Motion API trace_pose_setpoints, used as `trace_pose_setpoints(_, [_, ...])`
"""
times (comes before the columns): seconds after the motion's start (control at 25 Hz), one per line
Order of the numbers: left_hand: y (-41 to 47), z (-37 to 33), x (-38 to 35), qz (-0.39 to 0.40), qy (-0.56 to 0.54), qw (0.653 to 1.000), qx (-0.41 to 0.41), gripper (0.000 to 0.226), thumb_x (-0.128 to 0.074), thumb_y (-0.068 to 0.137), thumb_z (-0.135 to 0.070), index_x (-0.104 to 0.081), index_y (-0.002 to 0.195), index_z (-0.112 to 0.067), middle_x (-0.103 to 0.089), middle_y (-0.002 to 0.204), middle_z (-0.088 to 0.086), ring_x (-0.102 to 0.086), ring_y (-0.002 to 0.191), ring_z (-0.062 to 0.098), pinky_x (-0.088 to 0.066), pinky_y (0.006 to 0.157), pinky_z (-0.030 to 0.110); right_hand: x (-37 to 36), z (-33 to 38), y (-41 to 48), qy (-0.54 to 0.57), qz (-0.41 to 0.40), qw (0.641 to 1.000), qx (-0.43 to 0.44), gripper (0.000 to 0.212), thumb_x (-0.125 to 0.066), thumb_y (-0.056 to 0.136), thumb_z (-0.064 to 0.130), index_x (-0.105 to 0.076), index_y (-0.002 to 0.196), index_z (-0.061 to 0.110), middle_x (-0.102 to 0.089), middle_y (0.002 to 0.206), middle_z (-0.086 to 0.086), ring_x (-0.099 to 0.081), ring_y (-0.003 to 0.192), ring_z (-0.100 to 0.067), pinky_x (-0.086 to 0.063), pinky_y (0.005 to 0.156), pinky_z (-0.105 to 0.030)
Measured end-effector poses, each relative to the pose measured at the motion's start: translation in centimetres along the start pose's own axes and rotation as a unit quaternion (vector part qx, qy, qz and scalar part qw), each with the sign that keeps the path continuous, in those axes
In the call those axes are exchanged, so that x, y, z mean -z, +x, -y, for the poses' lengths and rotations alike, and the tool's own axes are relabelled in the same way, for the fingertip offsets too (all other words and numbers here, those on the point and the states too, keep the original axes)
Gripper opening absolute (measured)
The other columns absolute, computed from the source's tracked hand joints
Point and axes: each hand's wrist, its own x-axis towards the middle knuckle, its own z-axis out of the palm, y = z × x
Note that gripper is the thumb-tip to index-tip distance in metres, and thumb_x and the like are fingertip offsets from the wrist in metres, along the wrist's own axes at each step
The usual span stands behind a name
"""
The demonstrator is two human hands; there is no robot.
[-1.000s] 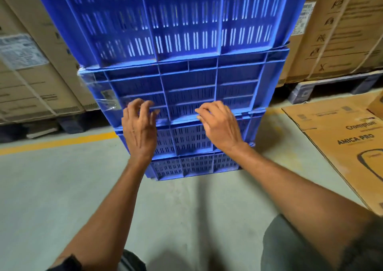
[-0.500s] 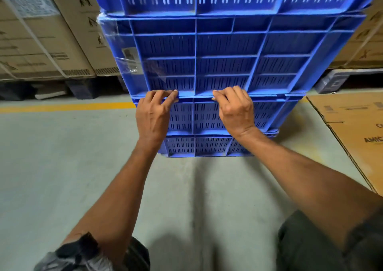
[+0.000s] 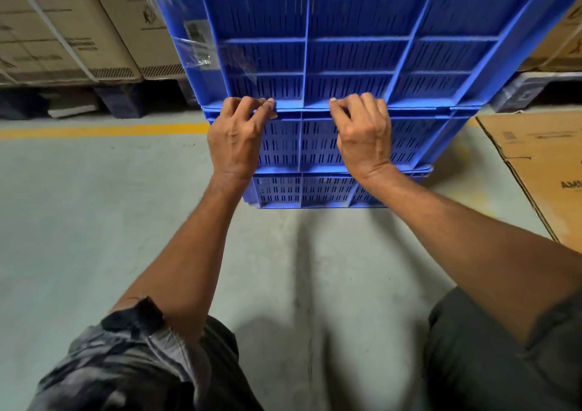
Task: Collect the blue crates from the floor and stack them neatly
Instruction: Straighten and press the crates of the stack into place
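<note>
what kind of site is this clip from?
Most likely a warehouse or storage floor. Strapped cardboard cartons sit on pallets along the back, a yellow line is painted on the concrete floor, and a stack of blue crates stands in the aisle, both hands at one crate's edge.

The floor is smooth, pale grey-green concrete, and a yellow line is painted across it on the left. Behind the line, big brown cardboard boxes tied with white straps sit on dark pallets, and more brown boxes sit on a grey pallet at the far right. A flat piece of brown cardboard with dark letters lies on the floor on the right, and soft shadows fall on the concrete in the middle.
</note>
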Motion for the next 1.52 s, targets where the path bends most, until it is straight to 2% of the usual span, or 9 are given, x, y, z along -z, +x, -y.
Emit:
trace_pose_setpoints(0.36, [1.1,0.0,1.6,0.067,-0.01,0.997,0.028,0.019,-0.06,0.094,-0.04,-0.072,0.086,-0.028,-0.062,0.079,-0.008,-0.056,0.074,0.015,-0.02,0.055,0.023,0.0,-0.1,1.0,0.008,-0.018,1.0,0.016,0.014,-0.068,0.096,0.021,-0.073,0.085,0.014,-0.059,0.07,0.001,-0.055,0.067,-0.019,-0.039,0.06,-0.031])
trace_pose_setpoints(0.52, [1.0,-0.5,2.0,0.059,-0.071,0.994,0.065,0.013,-0.064,0.092,-0.034,-0.074,0.093,-0.026,-0.068,0.09,-0.008,-0.06,0.081,0.016,-0.041,0.053,0.026,0.6,0.8,0.7,0.044,0.018,0.998,-0.043,0.012,-0.068,0.094,0.018,-0.072,0.084,0.013,-0.06,0.074,0.0,-0.056,0.072,-0.021,-0.046,0.06,-0.033])
trace_pose_setpoints(0.6, [-0.1,0.4,2.7,0.03,-0.104,0.984,0.144,0.016,-0.066,0.092,-0.03,-0.072,0.107,-0.025,-0.066,0.112,-0.007,-0.06,0.096,0.015,-0.045,0.064,0.024,1.6,1.9,0.1,0.112,0.019,0.99,-0.079,0.009,-0.066,0.092,0.013,-0.074,0.09,0.014,-0.064,0.082,0.0,-0.057,0.079,-0.023,-0.045,0.066,-0.034])
trace_pose_setpoints(0.72, [-2.2,2.7,3.4,0.021,-0.123,0.954,0.272,0.024,-0.061,0.094,-0.022,-0.065,0.118,-0.026,-0.057,0.128,-0.005,-0.057,0.108,0.014,-0.045,0.069,0.026,1.9,4.6,0.5,0.154,-0.005,0.988,0.008,0.024,-0.061,0.088,0.0,-0.074,0.104,0.012,-0.07,0.098,-0.002,-0.057,0.09,-0.025,-0.043,0.074,-0.034])
trace_pose_setpoints(0.88, [-2.2,4.6,3.0,0.051,-0.06,0.979,0.186,0.029,-0.06,0.095,-0.021,-0.067,0.122,-0.028,-0.061,0.126,-0.006,-0.059,0.105,0.019,-0.047,0.063,0.03,-0.3,6.6,2.8,0.092,0.035,0.992,0.082,0.024,-0.063,0.09,0.001,-0.071,0.11,0.012,-0.069,0.099,-0.001,-0.059,0.089,-0.024,-0.042,0.074,-0.034])
trace_pose_setpoints(1.04, [-2.1,5.5,1.7,0.035,-0.043,0.99,0.133,0.022,-0.067,0.092,-0.022,-0.073,0.113,-0.026,-0.069,0.119,-0.01,-0.065,0.099,0.016,-0.051,0.069,0.023,-1.2,7.2,3.6,0.037,0.023,0.997,0.071,0.014,-0.072,0.084,0.0,-0.069,0.084,0.013,-0.059,0.072,-0.001,-0.052,0.068,-0.021,-0.036,0.058,-0.031])
trace_pose_setpoints(1.2, [-1.8,5.5,1.3,0.016,-0.065,0.987,0.145,0.014,-0.067,0.092,-0.021,-0.077,0.101,-0.027,-0.072,0.108,-0.014,-0.063,0.092,0.01,-0.042,0.074,0.016,-0.9,7.8,4.4,0.031,0.035,0.998,0.053,0.027,-0.07,0.071,-0.011,-0.057,0.065,0.012,-0.048,0.062,-0.003,-0.044,0.061,-0.02,-0.028,0.055,-0.031])
trace_pose_setpoints(1.4, [-1.2,4.8,2.2,0.03,-0.099,0.976,0.192,0.017,-0.064,0.091,-0.016,-0.078,0.097,-0.023,-0.073,0.106,-0.011,-0.054,0.093,0.006,-0.03,0.081,-0.002,0.4,7.7,4.6,0.056,0.065,0.994,0.067,0.029,-0.061,0.07,-0.018,-0.057,0.068,0.011,-0.05,0.066,-0.003,-0.046,0.065,-0.02,-0.028,0.055,-0.03])
trace_pose_setpoints(1.52, [-1.4,2.9,3.2,0.019,-0.073,0.972,0.22,0.014,-0.06,0.096,-0.028,-0.072,0.103,-0.026,-0.069,0.112,-0.009,-0.053,0.1,0.013,-0.042,0.079,0.014,1.3,5.2,2.7,0.098,0.059,0.99,0.077,0.019,-0.066,0.083,-0.006,-0.064,0.078,0.013,-0.056,0.074,-0.002,-0.049,0.071,-0.022,-0.032,0.059,-0.032])
